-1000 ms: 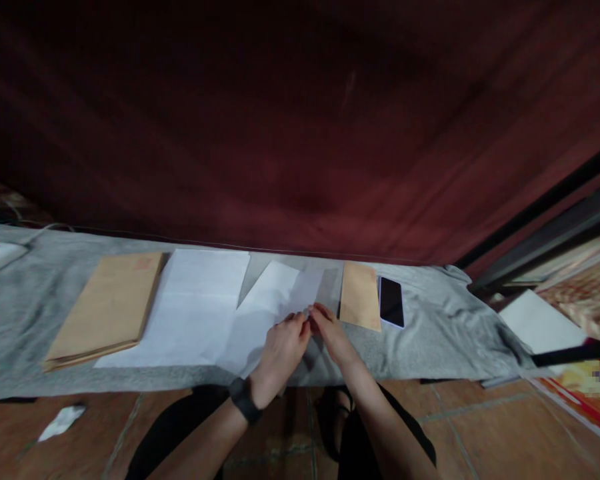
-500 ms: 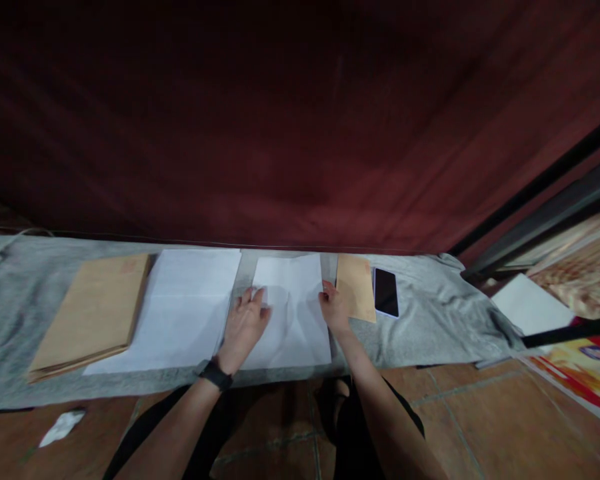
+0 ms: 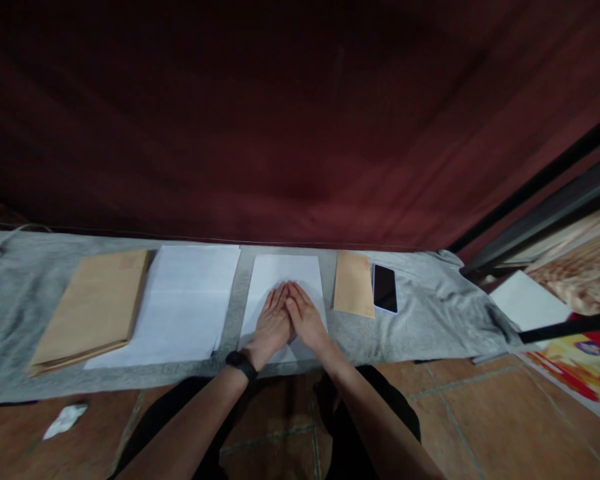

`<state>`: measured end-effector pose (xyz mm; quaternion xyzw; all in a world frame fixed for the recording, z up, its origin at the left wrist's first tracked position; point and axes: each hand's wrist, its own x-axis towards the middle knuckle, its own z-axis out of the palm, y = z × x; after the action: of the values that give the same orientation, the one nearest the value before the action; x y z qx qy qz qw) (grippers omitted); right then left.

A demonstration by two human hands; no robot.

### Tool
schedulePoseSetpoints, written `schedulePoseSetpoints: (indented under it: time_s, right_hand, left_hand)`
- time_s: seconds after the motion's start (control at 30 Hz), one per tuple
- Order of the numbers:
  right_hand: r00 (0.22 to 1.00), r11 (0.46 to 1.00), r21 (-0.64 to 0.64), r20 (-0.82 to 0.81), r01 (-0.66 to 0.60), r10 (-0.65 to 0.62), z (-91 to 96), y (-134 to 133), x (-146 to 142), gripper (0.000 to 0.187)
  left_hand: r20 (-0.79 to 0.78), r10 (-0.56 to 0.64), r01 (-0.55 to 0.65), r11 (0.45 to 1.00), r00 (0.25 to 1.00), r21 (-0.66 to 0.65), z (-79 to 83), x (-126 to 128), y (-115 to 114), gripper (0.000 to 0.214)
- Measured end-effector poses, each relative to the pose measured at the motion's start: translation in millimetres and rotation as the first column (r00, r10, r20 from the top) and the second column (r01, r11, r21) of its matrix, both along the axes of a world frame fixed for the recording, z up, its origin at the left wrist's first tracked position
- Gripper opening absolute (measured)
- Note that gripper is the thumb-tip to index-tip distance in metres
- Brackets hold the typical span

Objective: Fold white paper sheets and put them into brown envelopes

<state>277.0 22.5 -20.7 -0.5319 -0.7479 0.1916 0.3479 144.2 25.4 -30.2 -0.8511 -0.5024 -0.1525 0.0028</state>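
Observation:
A white sheet of paper point(image 3: 286, 267) lies on the grey cloth in front of me. Flat on its middle rests my left hand point(image 3: 273, 325), fingers stretched out, a dark band on the wrist. My right hand point(image 3: 306, 321) lies against it, also flat, and the fingertips of both meet. Neither hand grips anything. The part of the sheet under the palms is hidden. Right of the sheet is a single brown envelope point(image 3: 354, 285). To the left are more white paper sheets point(image 3: 190, 293), partly under a stack of brown envelopes point(image 3: 93, 300).
A phone point(image 3: 385, 288) lies beside the single envelope. Grey cloth point(image 3: 430, 320) covers the long surface, with a dark red curtain point(image 3: 280, 133) behind it. Dark metal bars point(image 3: 545, 207) stand at right. A crumpled white tissue point(image 3: 66, 420) is on the tiled floor.
Both hands have moved inward from the sheet's side edges to its middle, fingers now straightened and flat. The sheet looks flatter, its raised creases no longer showing.

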Motion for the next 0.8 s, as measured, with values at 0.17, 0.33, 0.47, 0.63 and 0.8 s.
schedulePoseSetpoints:
  time_s: [0.17,0.33,0.47,0.63,0.8]
  right_hand:
    - [0.981,1.0,0.004,0.192,-0.016,0.015,-9.3,-15,-8,0.057]
    - [0.915,0.998,0.057,0.401,0.014,-0.036,-12.5,-25,12,0.056]
    - [0.89,0.995,0.09,0.448,0.048,-0.083,-12.2,-32,25,0.057]
    - [0.885,0.994,0.074,0.454,0.076,-0.102,-14.2,-44,41,0.059]
    - [0.91,0.996,0.008,0.407,0.09,-0.085,-6.9,-48,49,0.056]
  left_hand:
    - [-0.048,0.044,-0.044,0.999,0.998,-0.015,-8.1,-7,-2,0.063]
    - [-0.035,0.169,-0.169,0.985,0.985,-0.014,0.7,-28,-5,0.061]
    - [-0.043,0.228,-0.229,0.973,0.973,-0.009,4.6,-44,-11,0.064]
    - [-0.064,0.289,-0.291,0.956,0.955,-0.03,1.3,-59,-16,0.065]
    - [-0.024,0.341,-0.341,0.94,0.94,-0.002,6.6,-66,-18,0.065]
